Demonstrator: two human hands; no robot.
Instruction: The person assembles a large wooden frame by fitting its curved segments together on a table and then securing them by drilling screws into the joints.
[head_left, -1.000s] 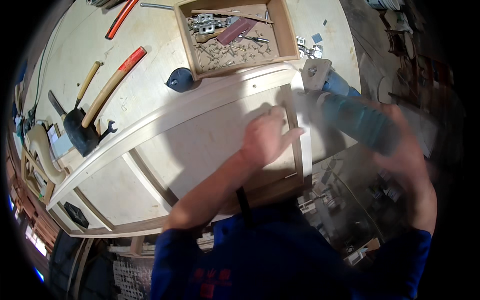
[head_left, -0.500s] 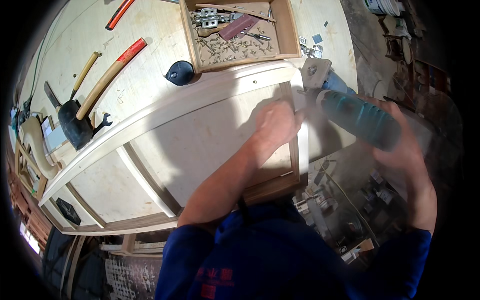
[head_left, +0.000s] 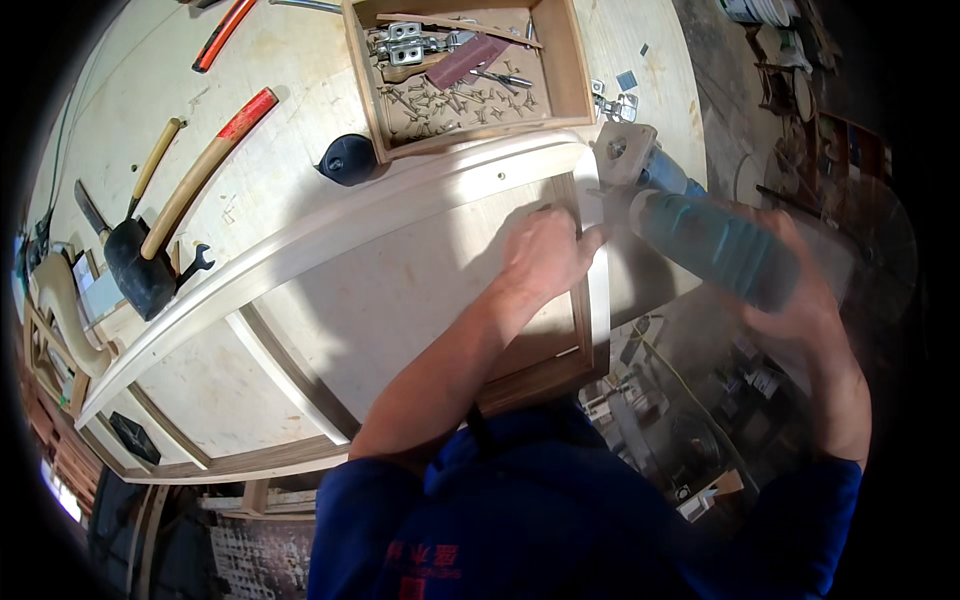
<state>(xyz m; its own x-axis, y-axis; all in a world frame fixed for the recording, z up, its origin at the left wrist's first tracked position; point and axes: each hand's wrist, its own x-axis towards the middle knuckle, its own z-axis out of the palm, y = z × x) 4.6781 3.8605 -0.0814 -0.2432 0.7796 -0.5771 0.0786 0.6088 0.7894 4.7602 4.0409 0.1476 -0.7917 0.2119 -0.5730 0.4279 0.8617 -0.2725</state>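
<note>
Now left hand nearer sander.

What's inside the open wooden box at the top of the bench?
The wooden box holds loose screws, metal hinges and a reddish flat piece. Whatever lies beneath them is covered.

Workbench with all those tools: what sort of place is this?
Most likely a woodworking shop: a framed wooden panel lies on the bench, with hammers, a tray of screws, and a teal power tool in the right hand.
</note>
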